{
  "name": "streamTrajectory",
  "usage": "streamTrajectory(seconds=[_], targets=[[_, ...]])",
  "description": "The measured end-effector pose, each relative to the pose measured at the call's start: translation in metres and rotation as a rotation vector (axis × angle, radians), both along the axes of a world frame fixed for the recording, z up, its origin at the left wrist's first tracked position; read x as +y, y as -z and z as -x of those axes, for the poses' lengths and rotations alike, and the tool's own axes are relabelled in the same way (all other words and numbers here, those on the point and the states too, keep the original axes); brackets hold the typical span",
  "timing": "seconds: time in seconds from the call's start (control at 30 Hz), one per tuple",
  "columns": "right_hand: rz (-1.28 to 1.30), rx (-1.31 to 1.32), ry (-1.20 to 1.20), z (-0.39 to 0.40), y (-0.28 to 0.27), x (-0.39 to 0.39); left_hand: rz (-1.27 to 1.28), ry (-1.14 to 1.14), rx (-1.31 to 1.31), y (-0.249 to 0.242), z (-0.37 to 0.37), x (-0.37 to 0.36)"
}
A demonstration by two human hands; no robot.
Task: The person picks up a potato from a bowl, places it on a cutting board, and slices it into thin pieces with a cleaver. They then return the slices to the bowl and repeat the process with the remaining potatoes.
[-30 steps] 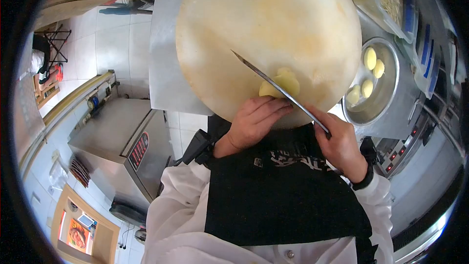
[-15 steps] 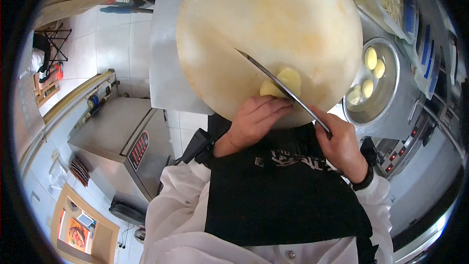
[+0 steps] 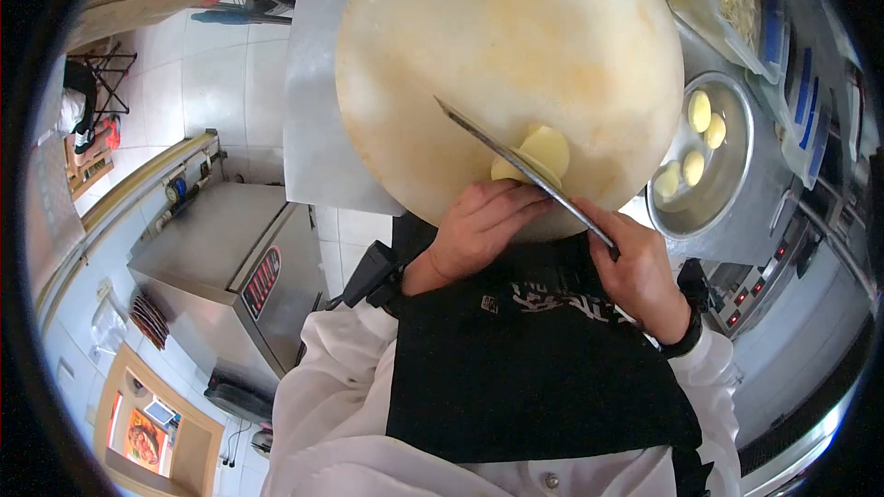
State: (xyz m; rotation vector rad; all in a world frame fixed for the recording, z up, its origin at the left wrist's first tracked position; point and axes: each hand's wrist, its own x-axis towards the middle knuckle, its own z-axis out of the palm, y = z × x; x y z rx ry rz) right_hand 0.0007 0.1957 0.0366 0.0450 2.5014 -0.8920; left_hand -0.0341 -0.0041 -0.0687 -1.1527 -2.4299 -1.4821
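Note:
A large round cutting board (image 3: 442, 18) lies in front of me. Near its close edge is a pale yellow peeled potato (image 3: 512, 168), with slices (image 3: 547, 145) leaning on the far side of the blade. My left hand (image 3: 483, 228) holds the potato with bent fingers close to the blade; the fingers cover part of it. In my right hand (image 3: 643, 267) is the handle of a kitchen knife (image 3: 488, 140), its blade running diagonally across the potato, tip toward the far left.
To the right, a metal bowl (image 3: 737, 193) holds several peeled potatoes (image 3: 699, 111). Plastic containers (image 3: 737, 0) line the upper right. A steel cabinet (image 3: 221, 230) stands at left on the tiled floor. Part of another person's leg (image 3: 85, 133) shows at far left.
The knife has tilted, showing more of its blade face, and its tip has shifted slightly left. One more slice edge shows along the blade. My left hand stays in place.

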Motion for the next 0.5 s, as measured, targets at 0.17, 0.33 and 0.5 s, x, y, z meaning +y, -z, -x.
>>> streamTrajectory(seconds=[0.17,0.33,0.5], targets=[[-0.018,-0.102,-0.026,0.000,-0.037,0.005,-0.064,0.004,-0.240,0.021,-0.023,-0.004],[-0.053,-0.133,-0.060,0.001,-0.044,0.003,-0.075,0.015,-0.233,0.018,-0.018,-0.005],[-0.028,-0.017,-0.028,-0.001,-0.002,0.002,-0.003,-0.016,-0.048,-0.004,0.001,0.000]])
